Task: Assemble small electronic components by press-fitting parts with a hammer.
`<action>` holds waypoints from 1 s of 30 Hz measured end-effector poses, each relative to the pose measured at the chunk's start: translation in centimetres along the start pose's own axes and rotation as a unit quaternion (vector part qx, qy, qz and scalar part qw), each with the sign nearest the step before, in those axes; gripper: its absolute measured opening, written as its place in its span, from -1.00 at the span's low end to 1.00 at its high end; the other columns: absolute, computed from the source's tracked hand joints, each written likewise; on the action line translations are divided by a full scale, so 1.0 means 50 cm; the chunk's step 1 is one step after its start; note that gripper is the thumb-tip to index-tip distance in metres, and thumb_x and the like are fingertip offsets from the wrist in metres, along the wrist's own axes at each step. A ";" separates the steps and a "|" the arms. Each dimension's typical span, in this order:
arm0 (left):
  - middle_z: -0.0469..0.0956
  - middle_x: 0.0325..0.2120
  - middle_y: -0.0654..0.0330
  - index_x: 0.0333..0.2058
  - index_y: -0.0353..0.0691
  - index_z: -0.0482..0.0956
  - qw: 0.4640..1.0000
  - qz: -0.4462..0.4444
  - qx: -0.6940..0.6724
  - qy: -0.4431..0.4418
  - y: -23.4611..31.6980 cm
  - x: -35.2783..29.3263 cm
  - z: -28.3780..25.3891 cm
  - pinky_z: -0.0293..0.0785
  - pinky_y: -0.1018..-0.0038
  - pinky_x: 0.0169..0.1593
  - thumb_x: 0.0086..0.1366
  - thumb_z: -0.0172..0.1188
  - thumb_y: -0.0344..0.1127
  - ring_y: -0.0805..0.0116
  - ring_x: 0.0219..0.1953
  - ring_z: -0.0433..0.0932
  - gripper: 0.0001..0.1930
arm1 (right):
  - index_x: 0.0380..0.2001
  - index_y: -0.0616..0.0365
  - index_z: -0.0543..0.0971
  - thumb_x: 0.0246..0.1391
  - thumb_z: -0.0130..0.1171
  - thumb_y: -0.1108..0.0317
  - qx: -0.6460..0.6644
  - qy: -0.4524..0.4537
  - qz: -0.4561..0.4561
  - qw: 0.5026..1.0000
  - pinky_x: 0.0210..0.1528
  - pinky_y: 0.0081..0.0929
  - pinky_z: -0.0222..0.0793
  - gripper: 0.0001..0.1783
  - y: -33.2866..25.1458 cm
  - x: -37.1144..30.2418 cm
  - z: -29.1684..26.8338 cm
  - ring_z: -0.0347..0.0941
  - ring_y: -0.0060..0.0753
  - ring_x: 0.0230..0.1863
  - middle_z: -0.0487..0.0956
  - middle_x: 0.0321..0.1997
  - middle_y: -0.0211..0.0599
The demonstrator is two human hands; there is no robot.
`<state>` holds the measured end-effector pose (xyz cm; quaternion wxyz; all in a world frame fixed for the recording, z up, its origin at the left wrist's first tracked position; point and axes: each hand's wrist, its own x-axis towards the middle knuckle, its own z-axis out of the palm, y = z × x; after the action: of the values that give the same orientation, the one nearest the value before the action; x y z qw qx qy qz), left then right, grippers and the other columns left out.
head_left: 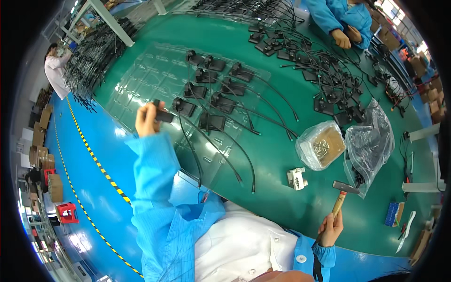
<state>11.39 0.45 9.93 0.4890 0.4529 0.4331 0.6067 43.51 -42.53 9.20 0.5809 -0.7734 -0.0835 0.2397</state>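
Note:
My left hand is stretched out over the near left side of a clear plastic tray, its fingers closed round a small black cabled device. The device is slightly blurred, and its cable cannot be told apart from those nearby. Several similar black devices lie in rows on the tray, their cables trailing right and toward me. Low on the right, my right hand grips a hammer by its wooden handle, head up. A small white metal block fixture stands on the green table left of the hammer.
A plastic-lined box holds small metal pins, beside a clear bag. Tangled black devices pile up at the far right. Across the table, a co-worker in blue sleeves works. Another person stands far left near stacked cabled parts.

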 end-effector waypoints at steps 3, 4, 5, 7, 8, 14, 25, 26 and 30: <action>0.52 -0.52 0.20 -0.36 -0.21 0.46 0.993 0.056 0.092 0.044 -0.060 0.188 -0.050 0.35 0.67 -0.34 0.09 0.18 -0.25 0.48 -0.44 0.47 -0.80 | -0.09 0.22 0.32 -0.02 -0.04 0.47 -0.045 -0.005 0.022 0.999 -0.87 -0.78 -0.04 -0.64 0.009 0.010 -0.023 0.07 -0.71 -0.84 0.26 -0.76 -0.47; 0.52 -0.51 0.20 -0.37 -0.21 0.47 0.990 0.061 0.124 0.040 -0.078 0.246 -0.056 0.34 0.68 -0.36 0.08 0.18 -0.21 0.51 -0.47 0.45 -0.78 | -0.15 0.21 0.35 -0.06 -0.01 0.48 -0.056 -0.014 0.044 0.997 -0.86 -0.77 -0.03 -0.67 0.010 0.013 -0.033 0.07 -0.70 -0.84 0.26 -0.77 -0.47; 0.52 -0.52 0.19 -0.35 -0.23 0.48 0.988 0.055 0.140 0.042 -0.094 0.281 -0.024 0.34 0.64 -0.35 0.08 0.18 -0.14 0.49 -0.49 0.41 -0.72 | -0.15 0.21 0.35 -0.06 -0.01 0.48 -0.049 0.010 0.050 0.997 -0.86 -0.77 -0.03 -0.67 0.022 0.014 -0.053 0.07 -0.70 -0.84 0.26 -0.77 -0.47; 0.51 -0.50 0.19 -0.32 -0.22 0.46 0.984 0.037 0.174 -0.017 -0.117 0.308 0.001 0.33 0.63 -0.33 0.08 0.16 -0.15 0.47 -0.47 0.41 -0.72 | -0.31 0.24 0.43 -0.17 0.06 0.48 -0.181 -0.041 0.040 0.982 -0.71 -0.68 0.09 -0.75 0.060 0.031 -0.089 0.15 -0.57 -0.75 0.29 -0.69 -0.39; 0.51 -0.48 0.18 -0.30 -0.22 0.45 0.975 0.027 0.214 -0.050 -0.124 0.317 0.010 0.33 0.62 -0.32 0.09 0.15 -0.17 0.46 -0.45 0.41 -0.72 | -0.34 0.27 0.45 -0.22 0.08 0.48 -0.255 -0.057 -0.060 0.963 -0.62 -0.61 0.14 -0.74 0.082 0.043 -0.104 0.19 -0.49 -0.67 0.30 -0.63 -0.34; 0.48 -0.37 0.16 -0.14 -0.18 0.35 0.872 0.026 0.454 -0.181 -0.146 0.340 0.052 0.31 0.56 -0.22 0.12 0.05 -0.28 0.38 -0.34 0.41 -0.69 | -0.42 0.29 0.49 -0.31 0.13 0.47 -0.304 -0.077 -0.032 0.949 -0.43 -0.57 0.15 -0.75 0.065 0.048 -0.118 0.20 -0.39 -0.52 0.32 -0.50 -0.28; 0.40 -0.14 0.11 0.04 -0.18 0.26 0.707 0.214 0.639 -0.214 -0.153 0.481 0.110 0.26 0.46 -0.02 0.06 -0.02 -0.48 0.23 -0.10 0.38 -0.51 | -0.36 0.17 0.52 -0.31 0.27 0.23 -0.478 -0.154 -0.213 0.838 -0.35 -0.41 0.29 -0.63 -0.035 0.136 -0.099 0.35 -0.22 -0.43 0.40 -0.45 -0.23; 0.39 -0.09 0.10 0.02 -0.20 0.28 0.741 0.311 0.542 -0.246 -0.133 0.508 0.136 0.25 0.44 0.01 0.01 0.00 -0.51 0.21 -0.06 0.36 -0.49 | -0.37 0.19 0.52 -0.29 0.26 0.30 -0.459 -0.133 -0.248 0.843 -0.38 -0.44 0.28 -0.67 -0.043 0.158 -0.102 0.33 -0.25 -0.46 0.40 -0.47 -0.26; 0.42 -0.13 0.14 -0.08 -0.21 0.38 0.786 0.354 0.326 -0.389 -0.028 0.225 0.470 0.27 0.47 0.01 -0.03 0.06 -0.52 0.24 -0.08 0.39 -0.56 | -0.41 0.22 0.53 -0.24 0.13 0.51 -0.388 -0.046 -0.277 0.878 -0.46 -0.46 0.27 -0.81 -0.083 0.276 -0.102 0.33 -0.25 -0.56 0.43 -0.52 -0.27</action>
<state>33.30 13.67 15.05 0.1905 0.9043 0.1877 0.3326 58.53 -39.96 10.39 0.2726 -0.8703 -0.4068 0.0530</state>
